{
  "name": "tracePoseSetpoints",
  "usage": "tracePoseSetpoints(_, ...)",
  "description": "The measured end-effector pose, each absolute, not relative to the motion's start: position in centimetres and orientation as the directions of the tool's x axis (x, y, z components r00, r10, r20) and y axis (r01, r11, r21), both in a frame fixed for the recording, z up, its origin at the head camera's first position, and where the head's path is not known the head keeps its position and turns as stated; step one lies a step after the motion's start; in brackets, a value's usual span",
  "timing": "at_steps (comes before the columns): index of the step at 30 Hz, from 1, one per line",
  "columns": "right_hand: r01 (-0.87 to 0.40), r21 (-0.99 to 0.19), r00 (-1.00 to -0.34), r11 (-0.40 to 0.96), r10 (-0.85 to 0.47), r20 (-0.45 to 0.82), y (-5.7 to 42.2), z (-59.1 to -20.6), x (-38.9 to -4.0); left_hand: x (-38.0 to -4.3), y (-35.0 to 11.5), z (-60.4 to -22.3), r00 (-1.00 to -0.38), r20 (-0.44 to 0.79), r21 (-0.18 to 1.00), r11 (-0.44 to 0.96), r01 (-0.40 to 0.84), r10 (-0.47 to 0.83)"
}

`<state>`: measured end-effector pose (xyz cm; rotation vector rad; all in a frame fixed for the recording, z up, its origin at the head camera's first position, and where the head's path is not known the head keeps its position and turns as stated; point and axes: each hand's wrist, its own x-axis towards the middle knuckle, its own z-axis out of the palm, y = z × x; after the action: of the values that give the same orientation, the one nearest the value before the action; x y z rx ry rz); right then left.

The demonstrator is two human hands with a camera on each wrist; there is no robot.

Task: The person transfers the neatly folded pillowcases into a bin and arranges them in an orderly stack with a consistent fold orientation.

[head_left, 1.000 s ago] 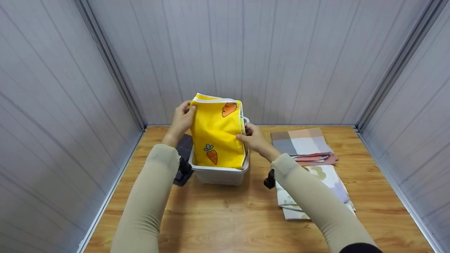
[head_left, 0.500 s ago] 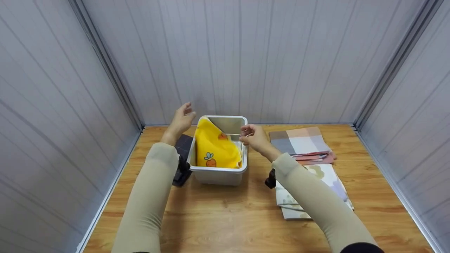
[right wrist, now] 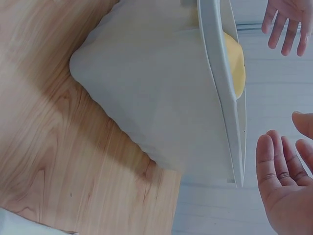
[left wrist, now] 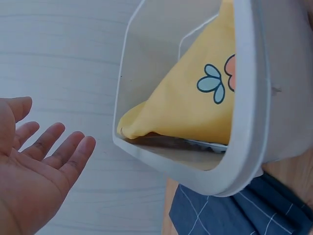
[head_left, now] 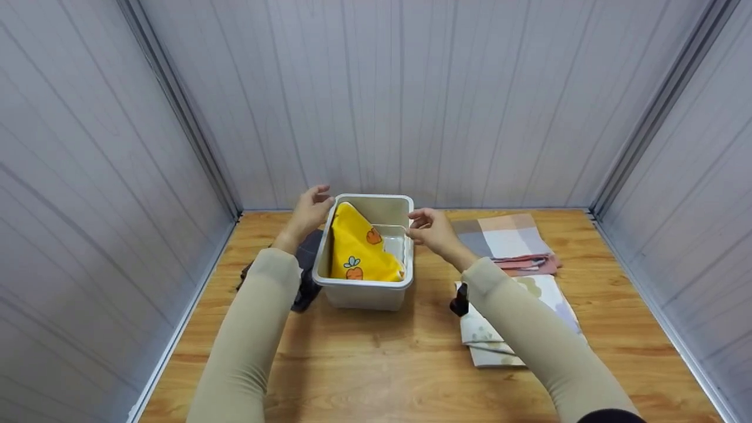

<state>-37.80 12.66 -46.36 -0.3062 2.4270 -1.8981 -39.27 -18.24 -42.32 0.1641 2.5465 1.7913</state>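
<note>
A yellow cloth (head_left: 359,249) with printed carrots lies slumped inside a white plastic bin (head_left: 367,283), against its left side. In the left wrist view the yellow cloth (left wrist: 190,98) slopes down within the bin (left wrist: 252,98). My left hand (head_left: 311,210) hovers by the bin's back left corner; its fingers (left wrist: 73,152) are spread loosely and hold nothing. Beside the right rim is my right hand (head_left: 433,234), fingers relaxed and slightly bent, with nothing in it. The right wrist view shows that hand (right wrist: 288,186) apart from the bin wall.
Left of the bin lies a dark blue checked cloth (head_left: 308,252), partly hidden by the left arm. On the right are a folded plaid cloth (head_left: 508,238) and a white patterned cloth (head_left: 490,335) on the wooden table (head_left: 376,364). Pale panel walls (head_left: 376,100) enclose the table.
Both hands have let go of the yellow cloth, which has dropped from upright between them down into the bin. Since then the left hand has lowered slightly and the right has shifted slightly right.
</note>
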Motion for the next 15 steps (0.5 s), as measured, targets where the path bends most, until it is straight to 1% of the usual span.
tracePoseSetpoints(5, -0.127, -0.967, -0.980, 0.221, -0.180, 0.088, 13.4, -46.7, -37.8, -38.9, -17.8, -43.1, -0.990, 0.055, 0.939, 0.331, 0.096, 0.133)
tracePoseSetpoints(10, -0.124, -0.969, -0.980, 0.213, -0.181, 0.086, 14.3, -47.1, -37.8, -38.8, -17.4, -43.8, -0.990, 0.027, 0.941, 0.332, 0.073, 0.142)
tracePoseSetpoints(15, -0.116, -0.967, -0.982, 0.227, -0.174, 0.077, 15.3, -47.5, -37.8, -38.8, -17.1, -44.5, -0.988, 0.027, 0.933, 0.350, 0.080, 0.153)
